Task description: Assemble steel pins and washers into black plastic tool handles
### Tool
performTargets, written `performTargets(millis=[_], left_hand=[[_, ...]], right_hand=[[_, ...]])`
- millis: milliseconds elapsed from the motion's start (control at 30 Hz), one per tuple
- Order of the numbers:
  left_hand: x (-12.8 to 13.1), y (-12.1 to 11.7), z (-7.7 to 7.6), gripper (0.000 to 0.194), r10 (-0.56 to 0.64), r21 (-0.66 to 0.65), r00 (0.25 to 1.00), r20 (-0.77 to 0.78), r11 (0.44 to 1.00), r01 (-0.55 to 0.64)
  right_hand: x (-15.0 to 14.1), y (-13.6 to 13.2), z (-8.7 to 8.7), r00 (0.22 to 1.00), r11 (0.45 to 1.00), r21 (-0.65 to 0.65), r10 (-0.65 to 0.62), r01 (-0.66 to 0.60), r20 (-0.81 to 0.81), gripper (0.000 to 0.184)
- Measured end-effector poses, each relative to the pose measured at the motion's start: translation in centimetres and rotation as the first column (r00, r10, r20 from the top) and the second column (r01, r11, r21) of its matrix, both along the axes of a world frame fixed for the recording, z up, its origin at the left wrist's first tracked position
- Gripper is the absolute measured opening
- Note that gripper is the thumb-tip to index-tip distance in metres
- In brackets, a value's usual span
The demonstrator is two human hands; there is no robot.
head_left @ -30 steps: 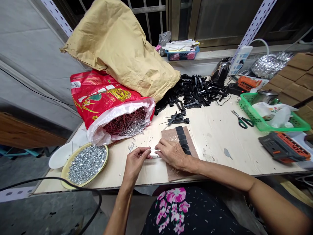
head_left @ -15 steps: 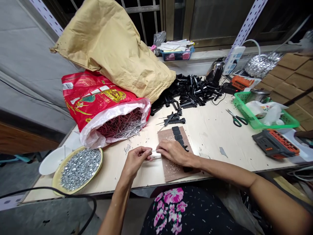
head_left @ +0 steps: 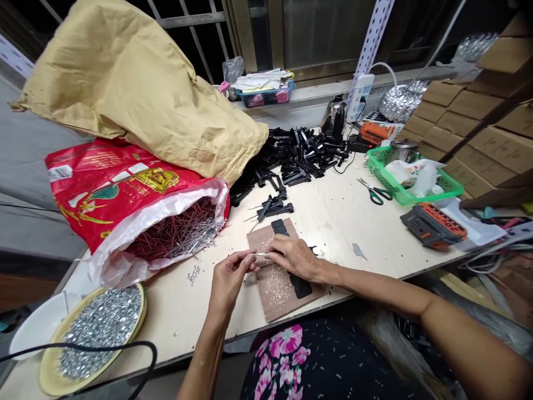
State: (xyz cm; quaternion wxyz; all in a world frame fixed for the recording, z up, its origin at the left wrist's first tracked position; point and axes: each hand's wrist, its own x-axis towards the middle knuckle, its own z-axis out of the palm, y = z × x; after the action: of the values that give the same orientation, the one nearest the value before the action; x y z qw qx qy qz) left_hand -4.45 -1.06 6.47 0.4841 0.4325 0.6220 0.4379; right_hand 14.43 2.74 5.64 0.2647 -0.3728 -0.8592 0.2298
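Over the left part of a brown board (head_left: pixel 278 297), my two hands meet fingertip to fingertip. A thin silvery rod (head_left: pixel 260 255), like a long nail or screw, bridges the small gap between them. My left hand (head_left: pixel 227 280) pinches one end between thumb and fingers. My right hand (head_left: pixel 296 259) pinches the other end, its palm turned down and hiding part of the board. Black flat pieces (head_left: pixel 300 286) lie in a row on the board, partly under my right hand and wrist. Pale crumbs are scattered across the board. Beyond it lie several black parts (head_left: pixel 272 208) with thin rods sticking out.
A red bag (head_left: pixel 112 183) of long screws or nails lies left, under a tan paper sack (head_left: pixel 137 94). A yellow bowl (head_left: pixel 141 316) holds small silvery pieces. Behind is a pile of black parts (head_left: pixel 303 153). Right are scissors (head_left: pixel 376 193), a green basket (head_left: pixel 400 191) and a battery (head_left: pixel 433 226).
My view has turned to the right, so the table's things sit further left. Both hands keep their pinch on the rod and have shifted slightly right, over the board.
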Motion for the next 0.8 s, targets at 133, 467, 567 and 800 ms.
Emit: performTargets(millis=[133, 467, 567, 800], left_hand=[[0.4, 0.1, -0.4, 0.032, 0.01, 0.037, 0.996, -0.085, 0.999, -0.007], [1.2, 0.5, -1.4, 0.029, 0.086, 0.022, 0.992, 0.089, 0.996, -0.088], [1.0, 0.5, -1.4, 0.029, 0.078, 0.032, 0.993, 0.094, 0.996, -0.081], [0.9, 0.4, -1.4, 0.03, 0.102, 0.062, 0.993, 0.066, 0.992, -0.106]], right_hand=[[0.2, 0.1, 0.5, 0.999, 0.999, -0.036, -0.028, 0.026, -0.039, 0.011], [-0.3, -0.4, -0.1, 0.987, 0.976, 0.179, -0.14, 0.124, 0.082, 0.015], [-0.4, -0.4, -0.2, 0.987, 0.978, 0.18, -0.123, 0.103, 0.1, 0.014], [-0.7, -0.1, -0.2, 0.998, 0.998, -0.024, -0.061, 0.061, 0.021, 0.014]])
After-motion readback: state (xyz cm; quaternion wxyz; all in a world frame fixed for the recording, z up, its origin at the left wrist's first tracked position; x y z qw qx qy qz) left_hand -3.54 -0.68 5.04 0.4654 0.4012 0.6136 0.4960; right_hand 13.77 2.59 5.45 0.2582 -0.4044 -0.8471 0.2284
